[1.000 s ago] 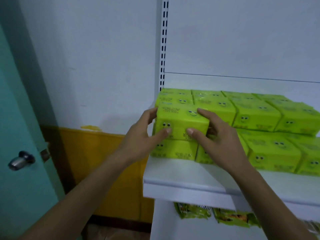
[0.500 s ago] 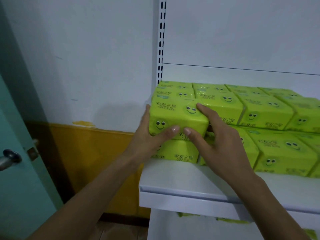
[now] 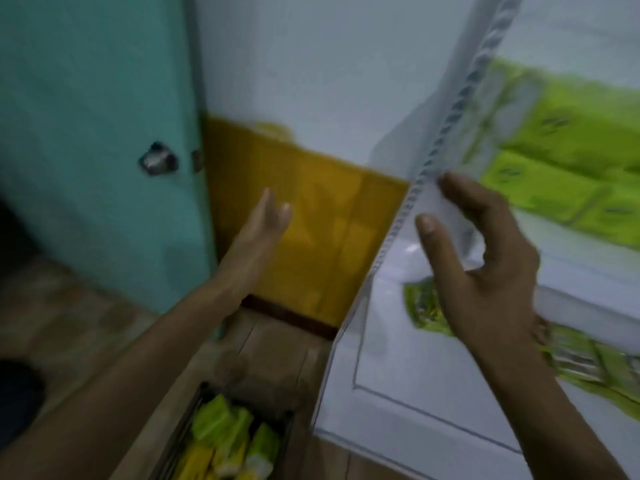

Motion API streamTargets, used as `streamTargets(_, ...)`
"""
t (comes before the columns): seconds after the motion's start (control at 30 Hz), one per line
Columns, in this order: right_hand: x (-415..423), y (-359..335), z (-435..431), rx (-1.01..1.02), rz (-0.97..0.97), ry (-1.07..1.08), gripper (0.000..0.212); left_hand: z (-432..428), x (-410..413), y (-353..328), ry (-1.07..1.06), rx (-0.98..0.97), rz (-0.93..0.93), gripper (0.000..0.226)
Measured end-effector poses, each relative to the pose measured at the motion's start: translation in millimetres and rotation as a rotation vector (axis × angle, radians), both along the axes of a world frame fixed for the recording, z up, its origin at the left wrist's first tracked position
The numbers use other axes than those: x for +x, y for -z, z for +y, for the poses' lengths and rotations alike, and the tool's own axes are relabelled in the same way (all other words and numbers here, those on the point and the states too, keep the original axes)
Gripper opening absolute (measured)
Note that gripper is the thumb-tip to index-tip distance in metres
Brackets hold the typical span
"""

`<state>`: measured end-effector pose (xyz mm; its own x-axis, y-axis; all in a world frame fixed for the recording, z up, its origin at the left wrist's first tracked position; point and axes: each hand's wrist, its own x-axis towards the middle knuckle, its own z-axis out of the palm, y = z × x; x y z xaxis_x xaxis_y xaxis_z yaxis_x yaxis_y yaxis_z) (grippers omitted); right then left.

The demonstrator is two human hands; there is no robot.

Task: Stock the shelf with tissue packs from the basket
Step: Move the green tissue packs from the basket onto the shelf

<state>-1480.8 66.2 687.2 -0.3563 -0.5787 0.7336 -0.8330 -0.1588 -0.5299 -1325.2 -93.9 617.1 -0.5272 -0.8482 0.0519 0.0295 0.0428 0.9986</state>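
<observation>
Hovering empty above the basket (image 3: pixel 183 427), the left hand (image 3: pixel 266 223) spreads flat and the right hand (image 3: pixel 485 265) curls loosely, probably readying to fetch more tissue packs (image 3: pixel 221 420) from inside it for the shelf (image 3: pixel 571 258) up-right of it.

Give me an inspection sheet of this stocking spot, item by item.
Surface: white shelf, blurred by motion.
Job's things: green tissue packs stacked on the shelf; basket on the wooden floor holds green and yellow packs.
Clutter: green packets below the shelf.
Hands: left hand open, empty; right hand loosely curled, empty.
Cables: nothing seen.
Surroundings: teal door, white and yellow wall.
</observation>
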Motion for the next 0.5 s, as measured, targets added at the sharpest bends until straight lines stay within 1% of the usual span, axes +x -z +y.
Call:
streamTargets(0.03,22.8,22.7,-12.8,0.076,-0.008,-0.072,0.042,-5.1,31.8,24.8,-0.084,0.068,-0.013,0.116)
streamTargets(0.07,44.7,48.5,-24.6,0.164,-0.032,-0.143,0.042,-9.4,63.0,52.3,-0.172,0.145,-0.014,0.110)
streamTargets(0.13,82.7,108.3,-44.5,0.360,-0.130,-0.269,0.039,-11.0,123.8,110.6,-0.317,0.280,-0.010,0.076)
streamTargets(0.17,99.2,140.9,-53.1,0.459,-0.193,-0.314,0.037,-8.0,151.0,140.4,-0.373,0.329,-0.035,0.063)
streamTargets(0.2,113.8,174.3,-60.3,0.558,-0.261,-0.344,0.036,-2.8,174.8,170.2,-0.406,0.365,-0.074,0.057)
streamTargets(0.3,148.9,282.9,-74.2,0.846,-0.455,-0.395,0.023,24.6,228.4,265.8,-0.474,0.525,-0.157,0.056)
streamTargets(0.4,169.2,395.3,-80.3,1.084,-0.566,-0.379,0.017,60.9,252.3,369.8,-0.532,0.742,-0.225,0.071)
streamTargets(0.43,172.0,431.2,-81.5,1.153,-0.590,-0.356,0.016,71.6,253.0,401.5,-0.551,0.823,-0.235,0.071)
streamTargets(0.5,170.9,499.2,-85.1,1.268,-0.654,-0.308,0.015,87.8,246.8,463.0,-0.616,0.961,-0.213,0.062)
